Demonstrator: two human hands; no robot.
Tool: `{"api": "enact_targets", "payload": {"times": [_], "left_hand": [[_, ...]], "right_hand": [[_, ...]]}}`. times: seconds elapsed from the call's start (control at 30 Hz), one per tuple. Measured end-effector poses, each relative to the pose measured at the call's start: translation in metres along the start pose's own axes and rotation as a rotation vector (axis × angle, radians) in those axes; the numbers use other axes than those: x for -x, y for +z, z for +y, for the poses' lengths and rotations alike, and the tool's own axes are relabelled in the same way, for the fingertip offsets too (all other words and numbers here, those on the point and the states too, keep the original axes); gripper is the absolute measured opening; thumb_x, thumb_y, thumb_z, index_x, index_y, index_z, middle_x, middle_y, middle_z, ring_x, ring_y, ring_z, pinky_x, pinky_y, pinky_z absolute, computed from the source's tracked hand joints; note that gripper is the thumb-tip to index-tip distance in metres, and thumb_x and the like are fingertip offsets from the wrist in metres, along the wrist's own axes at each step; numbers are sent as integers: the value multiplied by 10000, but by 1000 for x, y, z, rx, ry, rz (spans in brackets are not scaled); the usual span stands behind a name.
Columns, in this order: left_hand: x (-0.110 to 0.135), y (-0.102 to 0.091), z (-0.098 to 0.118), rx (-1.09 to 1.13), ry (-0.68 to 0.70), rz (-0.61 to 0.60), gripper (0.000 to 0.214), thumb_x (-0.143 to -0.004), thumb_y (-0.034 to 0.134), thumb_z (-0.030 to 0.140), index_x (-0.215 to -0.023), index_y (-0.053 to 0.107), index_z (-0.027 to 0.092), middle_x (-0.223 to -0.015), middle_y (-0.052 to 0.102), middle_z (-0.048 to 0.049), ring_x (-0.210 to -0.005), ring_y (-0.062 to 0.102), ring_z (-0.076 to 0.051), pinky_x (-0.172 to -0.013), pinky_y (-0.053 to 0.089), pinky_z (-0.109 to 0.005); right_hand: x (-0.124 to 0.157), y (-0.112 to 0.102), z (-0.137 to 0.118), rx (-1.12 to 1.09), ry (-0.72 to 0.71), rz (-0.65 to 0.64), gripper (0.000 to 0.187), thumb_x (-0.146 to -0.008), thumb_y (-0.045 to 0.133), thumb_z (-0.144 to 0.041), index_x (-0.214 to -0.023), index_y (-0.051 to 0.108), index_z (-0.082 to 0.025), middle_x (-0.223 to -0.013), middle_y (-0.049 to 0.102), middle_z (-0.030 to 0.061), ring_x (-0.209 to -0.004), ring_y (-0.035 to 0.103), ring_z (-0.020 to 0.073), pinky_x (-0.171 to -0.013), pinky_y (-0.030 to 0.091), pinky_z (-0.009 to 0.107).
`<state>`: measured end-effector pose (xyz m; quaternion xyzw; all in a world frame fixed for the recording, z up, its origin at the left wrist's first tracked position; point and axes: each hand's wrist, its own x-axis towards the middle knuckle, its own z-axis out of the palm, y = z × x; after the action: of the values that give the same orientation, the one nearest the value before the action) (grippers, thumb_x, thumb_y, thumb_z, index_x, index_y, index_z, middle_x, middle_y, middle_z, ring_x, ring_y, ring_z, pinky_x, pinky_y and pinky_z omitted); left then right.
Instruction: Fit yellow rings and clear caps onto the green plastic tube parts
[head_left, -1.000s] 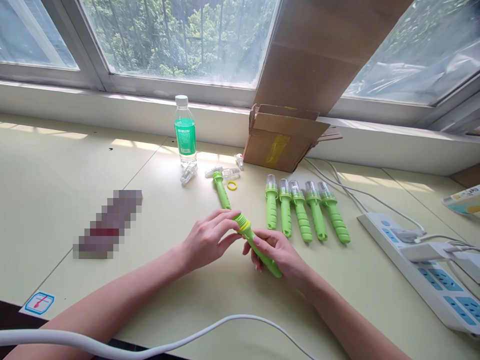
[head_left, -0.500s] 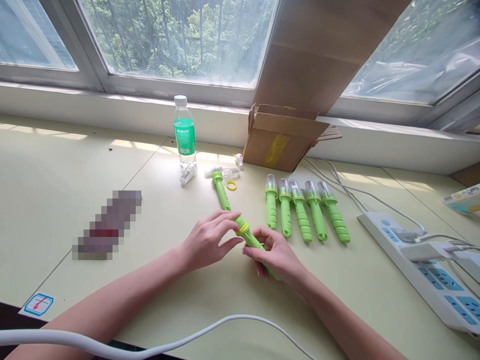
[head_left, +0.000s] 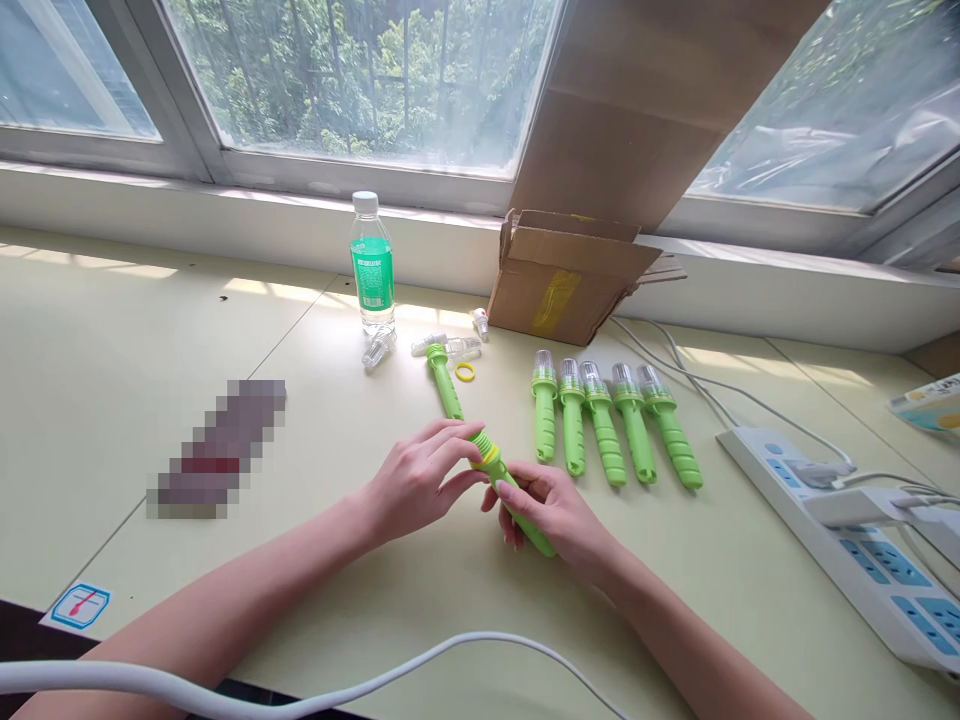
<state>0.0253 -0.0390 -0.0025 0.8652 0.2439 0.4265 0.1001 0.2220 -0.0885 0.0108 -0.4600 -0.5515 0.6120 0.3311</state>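
Little has shifted in the last half second: the right hand (head_left: 553,512) has slid slightly down the handle (head_left: 501,478), so the butt end again pokes out below it, while the left hand (head_left: 416,482) stays where it was.

Both hands hold the green handle low over the tabletop (head_left: 135,330), near the front middle, with its threaded top pointing up and away to the left. The left fingers (head_left: 456,434) pinch that threaded top, right at the collar (head_left: 489,461), a yellow band just below the threads. The right fingers (head_left: 519,500) are curled tight around the shaft.

Just beyond the left hand lies a spare handle (head_left: 445,385), with a ring (head_left: 465,372) beside its head and clear caps (head_left: 377,348) near the bottle (head_left: 373,268). To the right of the hands five lamps (head_left: 611,420), green with clear tops, lie side by side in a row. Behind them a box (head_left: 566,278) sits open against the window sill. A power strip (head_left: 847,545) lies at the right with plugs in it, and a cable (head_left: 315,690) loops across the near edge. A blurred patch (head_left: 217,447) covers something at the left, well apart from the hands.
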Motion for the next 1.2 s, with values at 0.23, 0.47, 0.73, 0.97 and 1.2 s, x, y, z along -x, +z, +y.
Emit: {"api": "enact_targets", "payload": {"times": [0.23, 0.47, 0.73, 0.97, 1.2], "left_hand": [[0, 0, 0, 10, -8, -13, 120, -819, 611, 208, -903, 531, 178, -1120, 654, -98, -1039, 613, -214, -804, 548, -347], [0, 0, -2, 24, -3, -37, 137, -818, 609, 198, -929, 531, 180, -1135, 646, -91, -1046, 607, -205, -813, 546, -341], [1, 1, 0, -9, -3, -26, 98, -829, 590, 208, -912, 545, 182, -1130, 651, -97, -1041, 614, -205, -787, 552, -326], [0, -1, 0, -1, -1, -10, 105, -819, 598, 201, -911, 550, 182, -1125, 653, -101, -1037, 616, -206, -782, 551, -324], [-1, -2, 0, 16, 7, -4, 106, -821, 597, 188, -913, 545, 178, -1123, 653, -101, -1038, 613, -214, -803, 549, -346]], "right_hand": [[1, -3, 4, 50, 14, 5, 338, -888, 515, -447, -782, 620, -143, -494, 469, -38, -402, 462, 76, -401, 337, 195], [-1, -3, 4, -39, 54, 18, 269, -825, 611, -418, -933, 586, -172, -732, 637, 20, -376, 464, 61, -325, 355, 185], [-1, 0, 3, -86, 76, 58, 300, -763, 691, -359, -964, 534, -202, -781, 642, 11, -384, 500, 73, -320, 375, 191], [0, 1, 2, -146, 25, 71, 285, -771, 677, -398, -914, 548, -187, -810, 609, 16, -458, 557, 99, -418, 460, 245], [0, 0, 1, -149, -18, 17, 267, -840, 594, -421, -953, 568, -180, -845, 647, 53, -537, 577, 114, -478, 457, 244]]}}
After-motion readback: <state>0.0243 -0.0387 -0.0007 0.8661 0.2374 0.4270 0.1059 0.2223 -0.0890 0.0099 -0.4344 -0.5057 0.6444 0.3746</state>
